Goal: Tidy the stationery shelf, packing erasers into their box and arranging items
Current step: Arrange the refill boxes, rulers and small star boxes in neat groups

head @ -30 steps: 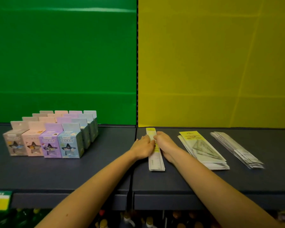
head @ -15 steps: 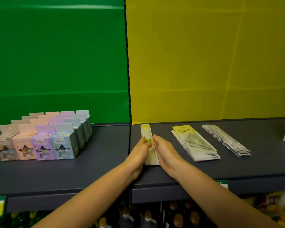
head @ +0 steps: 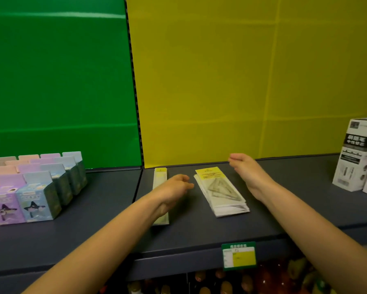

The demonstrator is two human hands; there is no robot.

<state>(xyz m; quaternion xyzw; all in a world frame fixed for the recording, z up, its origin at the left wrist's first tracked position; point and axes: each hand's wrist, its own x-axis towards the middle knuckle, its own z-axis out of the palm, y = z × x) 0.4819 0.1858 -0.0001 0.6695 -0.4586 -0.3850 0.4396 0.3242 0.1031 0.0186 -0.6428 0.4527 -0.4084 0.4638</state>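
Fingers [head: 186, 181] of left hand [head: 173, 188] loosely curled, grasping nothing; the hand hovers over the narrow ruler pack [head: 159, 181], and contact cannot be told. Right hand [head: 245, 169] raised off the shelf [head: 106, 219], fingers [head: 234, 159] relaxed and nearly straight, also empty.

Between the hands, at 12 o'clock: a stack of set-square packs [head: 219, 190] lying flat. It is fanned, with the lower sleeves slipping out toward 5 o'clock. The ruler pack lies just beside it at 11 o'clock. Rows of pastel cartons [head: 39, 201] stand at 9 o'clock, well apart. White boxes [head: 356, 154] stand at 3 o'clock. A price tag [head: 238, 254] hangs on the shelf lip at 6 o'clock.

Judged step: squaring the set-square stack.

- Bring both palms in on its long edges together, with even pressure, so the glossy sleeves slide into line rather than buckle.
- Tap the near end toward 12 o'clock to close the fan.
- Keep the stack parallel to the ruler pack, with a gap left between them.
- Risk: a one-sided push skews the whole pile toward 3 o'clock.
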